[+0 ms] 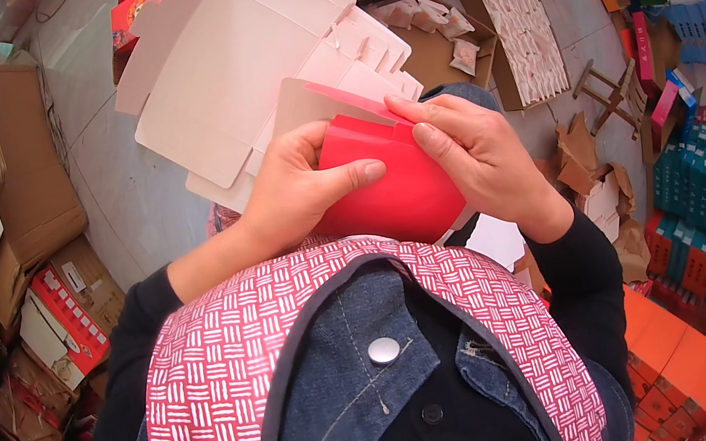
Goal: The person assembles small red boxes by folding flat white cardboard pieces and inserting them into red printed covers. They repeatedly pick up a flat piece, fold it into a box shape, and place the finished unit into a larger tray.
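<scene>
Close in front of my apron, both hands hold a red cardboard box (398, 180), partly folded, with one flap standing up at its far edge. My left hand (299, 178) grips its left side, the thumb lying across the red face. At the upper right corner, my right hand (481, 148) pinches the flap's edge between thumb and fingers. Just beyond lies a stack of flat, unfolded box blanks (226, 73), pale inner side up, with cut tabs at the right. The underside of the red box is hidden.
Beyond the blanks, an open carton (487, 72) holds a few small white packets, beside a tray packed with several more (523, 38). A wooden stool (608, 98) and stacked teal boxes (701, 176) stand right. Orange boxes (674, 354) sit lower right; brown cardboard (33, 152) leans left.
</scene>
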`<state>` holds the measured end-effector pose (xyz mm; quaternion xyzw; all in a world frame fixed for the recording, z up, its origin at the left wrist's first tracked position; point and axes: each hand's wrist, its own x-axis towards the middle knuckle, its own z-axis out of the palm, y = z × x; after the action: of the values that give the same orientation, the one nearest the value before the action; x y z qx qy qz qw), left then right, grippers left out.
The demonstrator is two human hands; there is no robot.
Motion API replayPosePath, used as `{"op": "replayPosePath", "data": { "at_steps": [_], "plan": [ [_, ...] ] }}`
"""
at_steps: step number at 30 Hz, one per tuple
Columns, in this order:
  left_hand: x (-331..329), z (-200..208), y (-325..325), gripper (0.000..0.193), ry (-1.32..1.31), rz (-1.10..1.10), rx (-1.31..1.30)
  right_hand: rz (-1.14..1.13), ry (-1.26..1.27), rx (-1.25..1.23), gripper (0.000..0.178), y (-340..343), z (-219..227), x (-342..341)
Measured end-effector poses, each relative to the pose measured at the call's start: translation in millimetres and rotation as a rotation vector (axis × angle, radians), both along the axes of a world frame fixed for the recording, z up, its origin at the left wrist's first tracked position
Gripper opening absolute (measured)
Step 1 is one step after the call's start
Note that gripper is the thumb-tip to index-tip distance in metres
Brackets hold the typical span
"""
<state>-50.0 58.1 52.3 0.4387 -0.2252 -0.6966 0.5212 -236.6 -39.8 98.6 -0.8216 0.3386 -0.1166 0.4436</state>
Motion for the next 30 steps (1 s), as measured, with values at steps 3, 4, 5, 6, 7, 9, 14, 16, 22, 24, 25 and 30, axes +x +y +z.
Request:
{"op": "replayPosePath", "data": {
  "at_steps": [3, 4, 5, 6, 7, 9, 14, 16, 22, 24, 25, 30],
  "plan": [
    [-0.1, 0.2, 1.2, 0.026, 0.030, 0.014, 0.012, -0.053, 0.018, 0.056, 0.030, 2.3, 0.8, -3.1],
    [-1.0, 0.1, 1.4, 0.025, 0.032, 0.039, 0.001, -0.057, 0.020, 0.055, 0.030, 3.2, 1.2, -2.9],
    [-0.7, 0.4, 1.0, 0.025, 0.009, 0.034, 0.006, -0.061, 0.021, 0.055, 0.030, 4.0, 1.8, -2.4],
    [-0.5, 1.4, 0.3, 0.026, -0.014, 0.027, 0.013, -0.066, 0.022, 0.055, 0.030, 4.7, 2.3, -2.3],
    [-0.6, 2.0, 0.1, 0.026, -0.036, 0.020, 0.020, -0.059, 0.014, 0.041, 0.030, 4.9, 2.0, -1.2],
    [-1.3, -0.5, 0.6, 0.026, -0.010, 0.037, 0.014, -0.045, -0.003, 0.013, 0.030, 3.9, 1.0, 2.1],
    [-1.4, -1.7, 0.1, 0.025, 0.013, 0.052, 0.023, -0.081, -0.016, 0.043, 0.030, 6.7, -1.3, -0.4],
    [-1.9, 2.4, -1.9, 0.024, 0.027, 0.035, 0.054, -0.076, -0.015, 0.017, 0.029, 8.7, -1.5, 1.1],
    [1.8, 1.9, -2.4, 0.022, 0.055, -0.029, 0.075, -0.037, 0.028, 0.013, 0.031, 5.8, -2.9, 2.4],
    [0.3, 1.3, -1.8, 0.021, 0.034, -0.002, 0.051, -0.030, 0.017, 0.002, 0.031, 5.8, -2.9, 2.7],
    [-0.1, 1.1, -1.7, 0.021, 0.023, 0.010, 0.040, -0.024, 0.025, 0.003, 0.031, 5.5, -2.3, 2.5],
    [0.1, 1.8, -0.9, 0.021, -0.013, 0.011, -0.030, -0.006, 0.089, 0.050, 0.032, 1.5, 4.2, 2.9]
  ]
}}
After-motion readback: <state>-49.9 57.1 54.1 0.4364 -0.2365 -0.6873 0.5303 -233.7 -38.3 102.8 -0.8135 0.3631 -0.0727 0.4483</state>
